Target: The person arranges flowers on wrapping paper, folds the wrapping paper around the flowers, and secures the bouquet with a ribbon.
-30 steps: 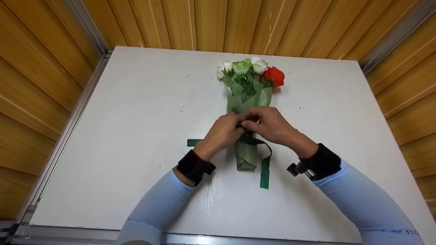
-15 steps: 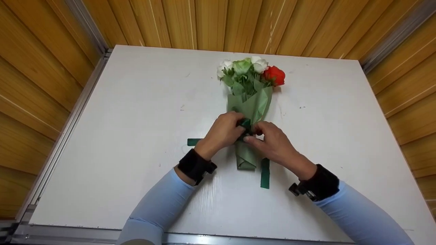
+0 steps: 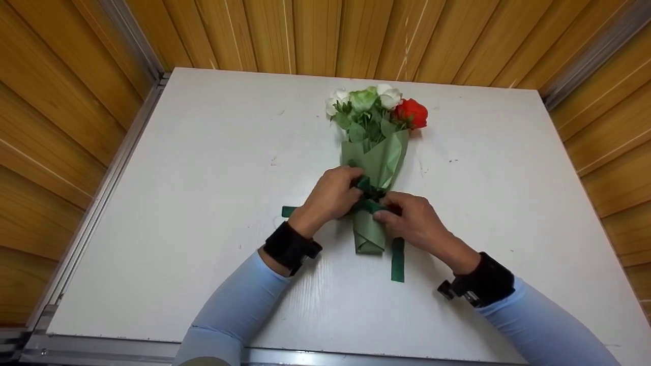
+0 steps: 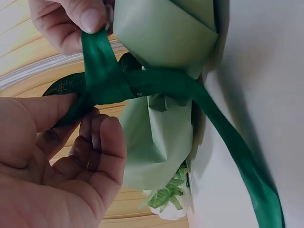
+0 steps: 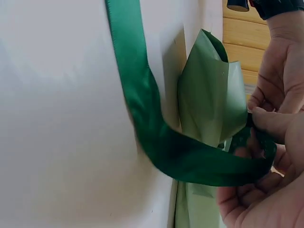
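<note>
A bouquet wrapped in pale green paper [image 3: 374, 160] lies on the white table, with white and light green flowers [image 3: 363, 99] and one red flower [image 3: 413, 113] at its far end. Dark green ribbon [image 4: 161, 81] goes around its narrow waist. My left hand [image 3: 331, 195] pinches a ribbon loop between thumb and fingers at the left of the waist. On the other side, my right hand [image 3: 414, 218] pinches a stretch of the same ribbon, drawn taut across the front in the left wrist view. One ribbon tail [image 3: 397, 262] lies to the right, another sticks out left, partly behind my left hand.
The white tabletop [image 3: 213, 152] extends around the bouquet, with metal framing [image 3: 117, 348] along its near edge. Wood-patterned panels [image 3: 315, 35] rise at the back and both sides. Each wrist wears a black strap with a small camera.
My right hand has moved from above the waist down and to the right, drawing ribbon with it. A ribbon loop now shows at my left fingers. The left hand and bouquet stay nearly in place.
</note>
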`<state>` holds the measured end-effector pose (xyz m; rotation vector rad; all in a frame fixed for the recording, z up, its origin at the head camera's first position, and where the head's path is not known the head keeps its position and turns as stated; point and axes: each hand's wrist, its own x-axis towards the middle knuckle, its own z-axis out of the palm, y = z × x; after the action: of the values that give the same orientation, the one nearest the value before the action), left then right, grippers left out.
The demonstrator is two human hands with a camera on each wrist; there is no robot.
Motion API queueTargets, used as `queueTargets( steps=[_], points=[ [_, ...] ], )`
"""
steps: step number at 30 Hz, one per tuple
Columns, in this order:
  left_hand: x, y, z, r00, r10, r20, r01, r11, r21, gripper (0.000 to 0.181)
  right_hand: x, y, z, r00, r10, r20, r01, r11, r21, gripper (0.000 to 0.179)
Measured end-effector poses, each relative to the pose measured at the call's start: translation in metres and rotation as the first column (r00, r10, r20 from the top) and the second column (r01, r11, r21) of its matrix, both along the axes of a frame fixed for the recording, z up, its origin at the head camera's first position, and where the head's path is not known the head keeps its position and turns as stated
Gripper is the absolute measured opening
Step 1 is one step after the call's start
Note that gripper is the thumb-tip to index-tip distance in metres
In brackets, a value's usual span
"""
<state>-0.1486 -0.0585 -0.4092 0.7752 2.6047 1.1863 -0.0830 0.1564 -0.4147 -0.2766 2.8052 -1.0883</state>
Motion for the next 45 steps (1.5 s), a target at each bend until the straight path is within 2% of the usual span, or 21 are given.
queueTargets(
  steps=[4, 6, 11, 14, 20, 25, 29, 31, 34, 40, 45],
  points=[
    [-0.001, -0.001, -0.001, 1.000, -0.008, 0.001, 0.008, 1.000, 0.002, 0.015, 0.004, 0.009, 0.002, 1.000, -0.001, 0.015, 0.001, 0.999, -0.048, 0.010],
    [-0.001, -0.001, -0.002, 1.000, -0.006, 0.012, 0.005, 1.000, 0.010, 0.022, 0.006, 0.013, 0.002, 1.000, 0.004, 0.002, -0.004, 0.998, -0.062, 0.010],
    [-0.001, -0.001, -0.005, 1.000, 0.005, 0.014, -0.006, 1.000, 0.024, 0.036, 0.010, 0.019, 0.001, 0.996, -0.039, -0.074, 0.038, 0.999, -0.025, 0.016],
    [-0.001, 0.000, -0.006, 1.000, 0.016, 0.000, -0.016, 0.999, 0.033, 0.035, 0.010, 0.021, -0.001, 0.993, -0.078, -0.092, 0.077, 0.997, -0.014, 0.018],
    [-0.001, 0.005, -0.006, 0.999, 0.040, 0.006, -0.040, 0.999, 0.035, 0.029, 0.006, 0.023, -0.010, 0.992, -0.097, -0.085, 0.094, 0.995, -0.041, 0.025],
    [-0.001, 0.007, -0.006, 0.999, 0.047, 0.007, -0.047, 0.998, 0.033, 0.021, 0.000, 0.020, -0.014, 0.983, -0.133, -0.124, 0.128, 0.991, -0.045, 0.015],
    [0.000, 0.008, -0.006, 0.999, 0.038, 0.013, -0.039, 0.998, 0.041, 0.020, -0.008, 0.014, -0.015, 0.977, -0.148, -0.156, 0.148, 0.989, -0.012, 0.011],
    [0.000, 0.008, -0.007, 0.999, 0.030, 0.013, -0.030, 0.998, 0.046, 0.021, -0.013, 0.012, -0.015, 0.978, -0.156, -0.139, 0.158, 0.987, 0.000, 0.011],
    [0.000, 0.008, -0.007, 1.000, 0.018, 0.008, -0.019, 0.998, 0.052, 0.018, -0.019, 0.009, -0.014, 0.984, -0.160, -0.080, 0.161, 0.987, 0.005, 0.020],
    [0.002, 0.007, -0.008, 0.999, 0.005, 0.044, -0.008, 0.996, 0.085, 0.018, -0.035, 0.002, -0.008, 0.995, -0.089, 0.039, 0.086, 0.995, 0.058, 0.036],
    [0.003, 0.008, -0.009, 0.997, -0.021, 0.070, 0.013, 0.994, 0.104, 0.019, -0.047, -0.001, -0.006, 0.999, -0.028, 0.033, 0.023, 0.990, 0.137, 0.028]
  ],
)
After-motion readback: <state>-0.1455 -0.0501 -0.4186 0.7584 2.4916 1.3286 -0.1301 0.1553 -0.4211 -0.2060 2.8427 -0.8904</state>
